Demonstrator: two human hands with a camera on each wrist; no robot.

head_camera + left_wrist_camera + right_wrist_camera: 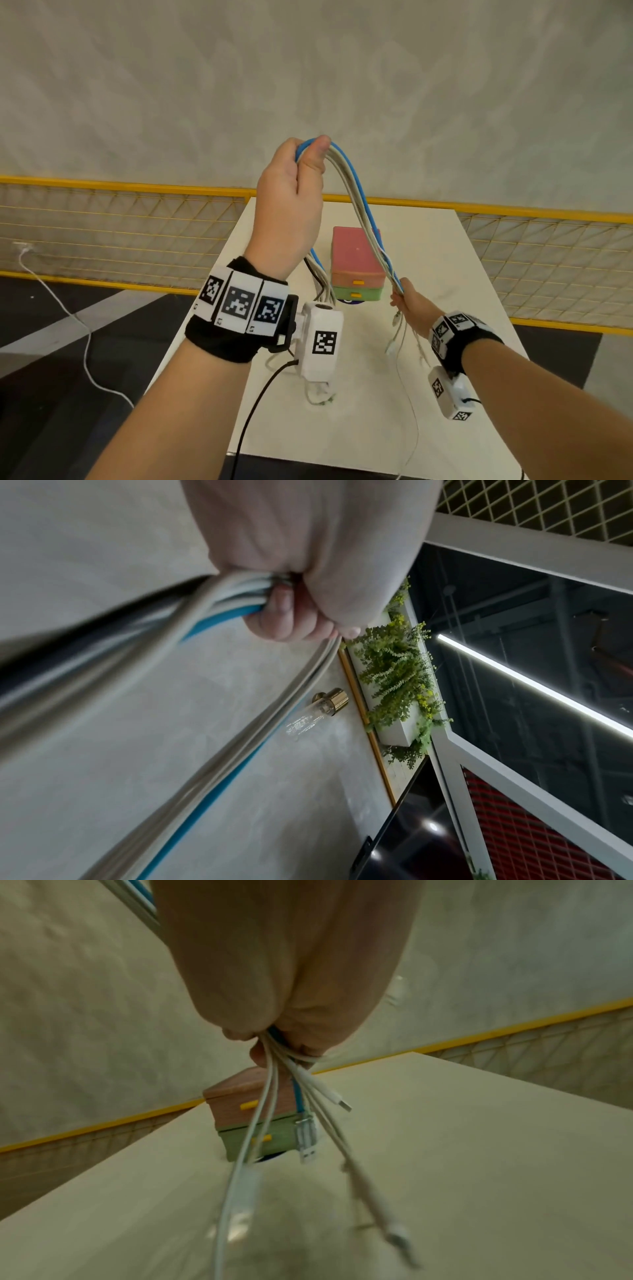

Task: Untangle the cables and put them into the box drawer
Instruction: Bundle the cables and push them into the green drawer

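A fenced indoor test area: yellow mesh barrier (pixel 102 219) around a lone white table (pixel 428 246).

Pale rectangular worktop (pixel 428 394). Yellow-framed wire mesh fence (pixel 102 233) beyond far edge. White cord (pixel 68 315) on dark floor, left. Green hanging plants (pixel 394 674), brass-capped glass wall lamp (pixel 322 707).

No legible txt, only coded wrist markers (pixel 239 301)

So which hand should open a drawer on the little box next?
Probably the right hand. It grips the cables low, right beside the box, whose yellow drawer handles face the person. The left hand holds the bundle's top high above the table. It must first free some fingers.
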